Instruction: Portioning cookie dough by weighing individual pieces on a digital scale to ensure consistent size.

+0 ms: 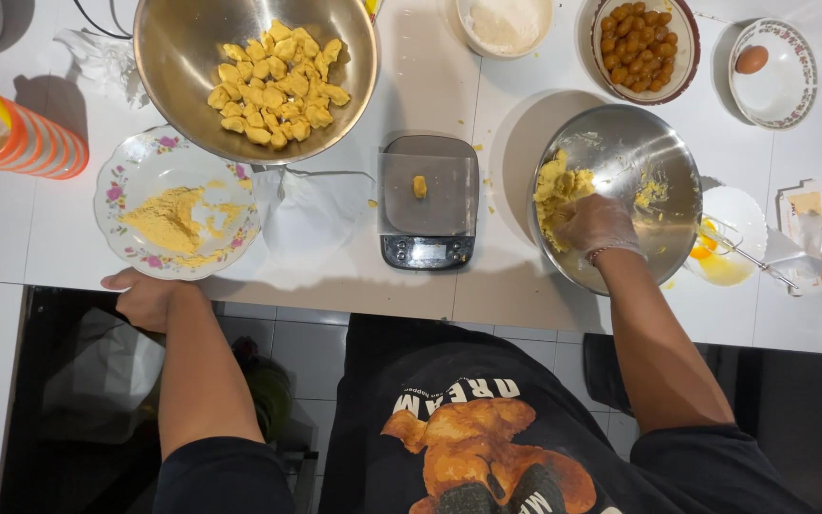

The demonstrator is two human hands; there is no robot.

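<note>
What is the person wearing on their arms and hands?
The right hand wears a thin, see-through glove, with a thin beaded bracelet at the wrist. The left hand is bare, with no glove. Both forearms are uncovered, and short black sleeves end above the elbows.

Pale yellow dough (556,190) heaped against the left inner wall of a steel bowl (654,157).

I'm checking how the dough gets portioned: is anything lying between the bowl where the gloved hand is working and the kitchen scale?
Nothing visible. The right hand is in the steel bowl on the dough; bare counter separates it from the scale.
</note>
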